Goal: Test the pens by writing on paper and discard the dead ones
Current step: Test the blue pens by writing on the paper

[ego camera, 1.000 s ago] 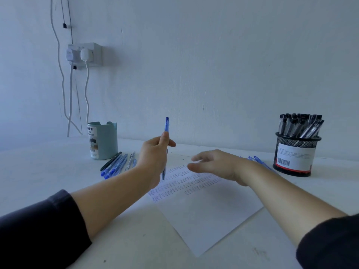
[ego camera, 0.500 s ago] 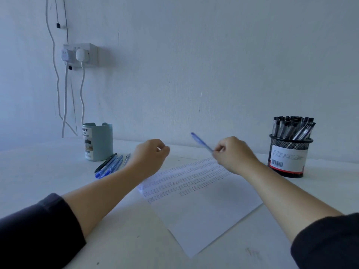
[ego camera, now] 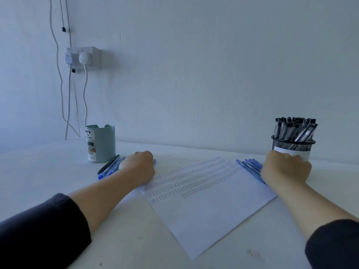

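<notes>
With the left hand (ego camera: 138, 166) curled on pens left of the paper (ego camera: 204, 193) and the right hand (ego camera: 285, 167) curled among pens at its right edge, their contents hidden, lay each pen parallel, clear of the paper.

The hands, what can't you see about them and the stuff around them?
Head view only:
- Left hand: fingers curled away from the camera, so whether they hold a pen is hidden.
- Right hand: its back covers the fingers and part of the blue pens.
- Paper: the writing is too small to read.
- Mesh cup: its label is partly behind the right hand.
</notes>
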The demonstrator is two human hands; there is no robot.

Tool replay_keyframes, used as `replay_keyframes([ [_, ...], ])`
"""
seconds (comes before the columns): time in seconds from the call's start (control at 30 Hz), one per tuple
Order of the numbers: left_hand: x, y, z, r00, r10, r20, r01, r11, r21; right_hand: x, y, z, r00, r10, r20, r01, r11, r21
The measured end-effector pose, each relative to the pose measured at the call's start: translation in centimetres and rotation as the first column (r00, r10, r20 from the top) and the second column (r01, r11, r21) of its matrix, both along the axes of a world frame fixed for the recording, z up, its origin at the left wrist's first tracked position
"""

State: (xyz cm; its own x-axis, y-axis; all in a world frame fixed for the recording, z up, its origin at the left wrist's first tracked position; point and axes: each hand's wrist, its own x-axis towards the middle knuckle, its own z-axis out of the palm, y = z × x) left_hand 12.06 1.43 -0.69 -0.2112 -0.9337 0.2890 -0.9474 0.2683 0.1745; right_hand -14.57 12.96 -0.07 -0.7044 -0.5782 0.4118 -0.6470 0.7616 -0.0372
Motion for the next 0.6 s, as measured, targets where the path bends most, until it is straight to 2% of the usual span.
replay_keyframes([
  [0.07, -0.1, 0.2, 0.2, 0.999, -0.001, -0.041, -0.002, 0.998, -0.058, 0.0, 0.1, -0.1, 1.000, -0.014, 0.011, 0.014, 1.000, 0.014],
  [0.17, -0.4, 0.1, 0.3, 0.972, -0.114, -0.207, 0.073, 0.978, -0.196, 0.1, 0.1, -0.1, 1.000, -0.009, 0.021, 0.009, 1.000, 0.008],
  [0.27, -0.8, 0.5, 0.4, 0.888, -0.261, -0.380, 0.143, 0.940, -0.310, 0.4, 0.0, 0.2, 0.999, 0.052, 0.005, -0.052, 0.999, -0.016],
  [0.33, -0.8, 0.9, 0.6, 0.829, -0.331, -0.451, 0.174, 0.919, -0.355, 0.5, -0.5, 0.2, 0.988, 0.154, 0.012, -0.154, 0.988, -0.025],
  [0.4, -0.8, 1.1, 0.6, 0.820, -0.383, -0.425, 0.199, 0.888, -0.416, 0.9, -1.0, 0.2, 0.953, 0.283, 0.108, -0.281, 0.959, -0.036],
  [0.6, -0.8, 1.8, 0.3, 0.927, -0.318, -0.200, 0.208, 0.879, -0.430, 3.4, -1.4, 0.5, 0.734, 0.582, 0.350, -0.637, 0.769, 0.057],
])
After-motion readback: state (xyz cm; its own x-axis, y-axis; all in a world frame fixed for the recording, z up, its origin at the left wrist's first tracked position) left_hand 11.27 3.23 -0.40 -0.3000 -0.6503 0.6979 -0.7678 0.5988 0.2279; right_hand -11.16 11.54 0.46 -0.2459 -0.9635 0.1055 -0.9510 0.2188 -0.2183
